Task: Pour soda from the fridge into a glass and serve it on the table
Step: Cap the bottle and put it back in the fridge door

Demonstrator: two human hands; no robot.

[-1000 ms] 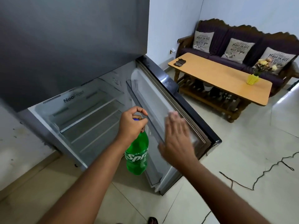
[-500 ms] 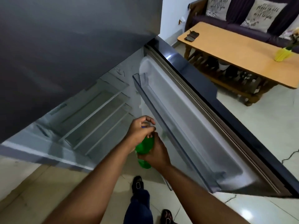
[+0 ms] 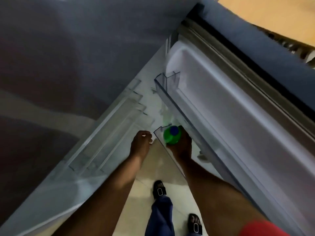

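Observation:
I look almost straight down on a green soda bottle with a blue cap. It stands upright at the near end of the lower clear door bin of the open fridge door. My right hand is wrapped around the bottle's shoulder from the near side. My left hand hovers just left of the bin's corner with its fingers curled and nothing in it. No glass is in view.
Bare glass fridge shelves lie to the left under the dark freezer door. A second clear bin sits higher on the door. A corner of the wooden table shows top right. My sandalled feet stand on tiled floor.
My head has tilted further down. My left hand has let go of the bottle's cap and moved left. The right hand alone now holds the bottle, which sits in the lower door bin.

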